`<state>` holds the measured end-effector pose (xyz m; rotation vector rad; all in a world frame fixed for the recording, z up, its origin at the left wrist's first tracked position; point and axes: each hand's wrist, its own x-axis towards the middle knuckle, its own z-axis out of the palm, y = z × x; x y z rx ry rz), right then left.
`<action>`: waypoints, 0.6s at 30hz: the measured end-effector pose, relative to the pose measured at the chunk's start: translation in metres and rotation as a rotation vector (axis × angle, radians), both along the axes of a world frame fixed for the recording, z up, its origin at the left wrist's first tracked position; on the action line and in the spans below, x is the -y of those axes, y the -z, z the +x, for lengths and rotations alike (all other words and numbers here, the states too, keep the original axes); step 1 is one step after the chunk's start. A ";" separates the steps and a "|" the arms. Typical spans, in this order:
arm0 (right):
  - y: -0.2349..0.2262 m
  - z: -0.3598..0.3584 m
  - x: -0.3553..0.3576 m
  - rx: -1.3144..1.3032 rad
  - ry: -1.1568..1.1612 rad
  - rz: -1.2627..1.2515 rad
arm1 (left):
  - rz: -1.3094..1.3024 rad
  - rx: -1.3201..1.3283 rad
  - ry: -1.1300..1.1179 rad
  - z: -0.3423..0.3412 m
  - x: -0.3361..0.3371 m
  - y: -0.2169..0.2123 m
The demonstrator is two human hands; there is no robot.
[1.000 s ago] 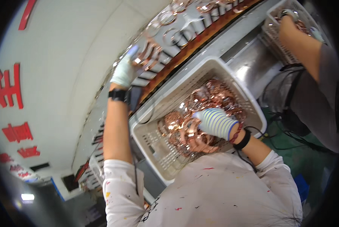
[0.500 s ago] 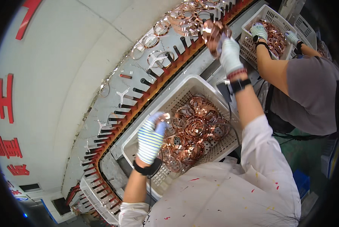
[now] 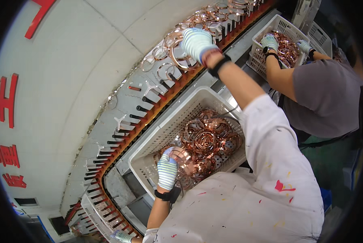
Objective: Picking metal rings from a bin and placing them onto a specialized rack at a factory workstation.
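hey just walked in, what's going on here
A person in striped gloves is handling copper-coloured rings. The left hand holds some blurred copper-coloured pieces over a white basket with a pile of rings in it. The right hand is at a large ring beside the row of pegs; its grip is hidden. To the right, a co-worker's gloved hands are in another basket of copper-coloured pieces.

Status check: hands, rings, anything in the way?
Left hand gripping copper rings over white basket. Right hand at large copper ring, grip hidden. It blocks view of some black-tipped pegs.
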<state>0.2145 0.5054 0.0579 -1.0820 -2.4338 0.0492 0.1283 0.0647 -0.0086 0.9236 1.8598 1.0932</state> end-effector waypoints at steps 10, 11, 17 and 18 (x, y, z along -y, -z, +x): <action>0.044 0.097 0.221 -0.469 -0.337 -0.613 | -0.165 -0.032 -0.308 -0.017 -0.050 0.001; 0.026 0.095 0.232 -0.383 -0.327 -0.831 | -0.048 -0.202 -0.241 -0.033 -0.044 0.027; 0.057 0.073 0.263 -0.190 -0.372 -0.676 | 0.083 -0.202 0.143 -0.013 -0.038 0.017; 0.070 0.067 0.260 -0.225 -0.368 -0.559 | 0.092 -0.333 0.300 -0.014 -0.040 0.020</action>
